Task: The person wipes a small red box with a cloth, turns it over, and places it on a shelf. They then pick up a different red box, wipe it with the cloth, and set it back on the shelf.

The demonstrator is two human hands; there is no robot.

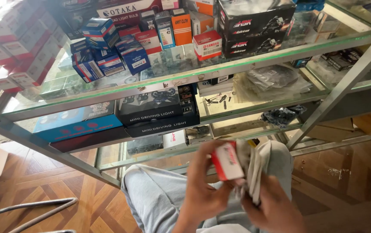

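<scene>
The hands are closest to the camera, low in the frame above the person's grey-trousered knees (159,194). The left hand (205,190) is closed around a small red and white box (227,161), thumb and fingers wrapped about its lower end so that the box stands tilted just above the knees. The right hand (276,207) is just beside that box, gripping a bundle of pale, blurred packaging (254,172) that touches the box's right side; what exactly the bundle holds cannot be told.

Behind the box rises a glass display shelf (254,54) with a metal frame. Directly above and beyond the box lie two black flat cartons (157,114) on the middle shelf, with a blue carton (75,125) to their left. Higher up from the box, on the top glass, stand blue and red small boxes (108,54), an orange box (181,26) and large black cartons (254,28). Left of the box, well apart, lies the wooden parquet floor (43,181).
</scene>
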